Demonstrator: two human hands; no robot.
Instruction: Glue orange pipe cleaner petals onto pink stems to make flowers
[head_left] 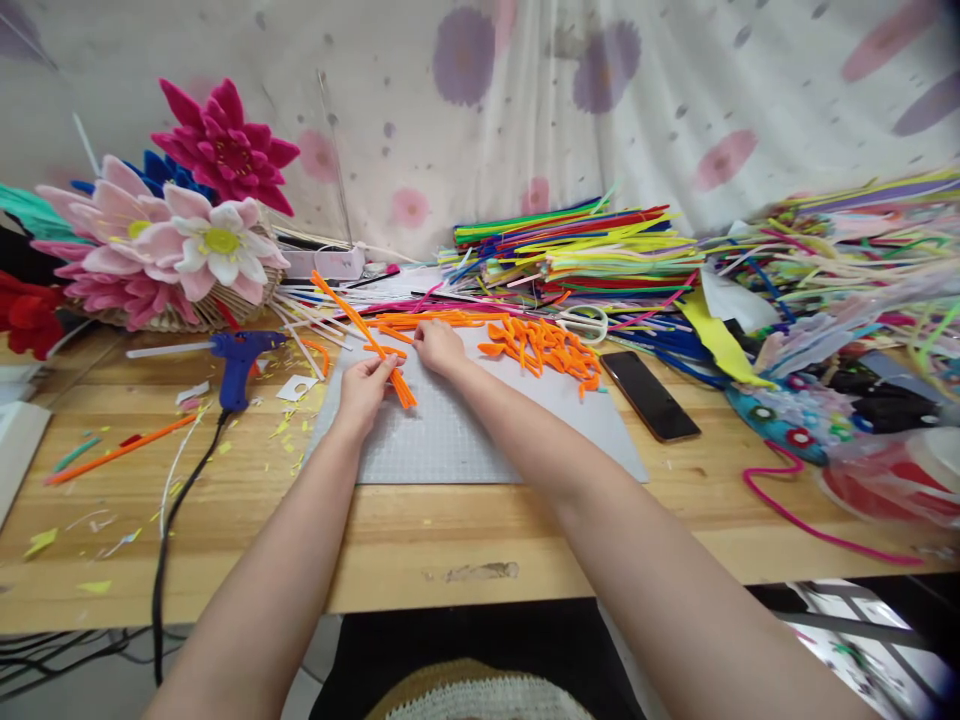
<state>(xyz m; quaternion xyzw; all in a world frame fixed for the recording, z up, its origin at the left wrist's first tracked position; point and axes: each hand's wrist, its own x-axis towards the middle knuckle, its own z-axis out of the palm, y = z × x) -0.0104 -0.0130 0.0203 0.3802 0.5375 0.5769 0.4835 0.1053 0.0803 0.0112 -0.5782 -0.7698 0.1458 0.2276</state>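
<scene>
My left hand [367,385] is closed on a bundle of orange pipe cleaners [401,385], held slanting over the left part of a grey cutting mat [450,440]. To its right, my right hand [437,347] has its fingers pinched at the end of an orange pipe cleaner that runs toward the bundle. Behind both hands lie long orange stems [465,318] along the mat's far edge. A heap of short, bent orange pieces [544,350] rests on the mat, right of my right hand.
A blue glue gun [238,365] with a black cord stands at the left, before fabric-like flowers [217,240]. Scissors [589,322], a phone [649,395] and piles of coloured pipe cleaners [600,250] lie behind and right. A pink stem [817,520] curls at the right.
</scene>
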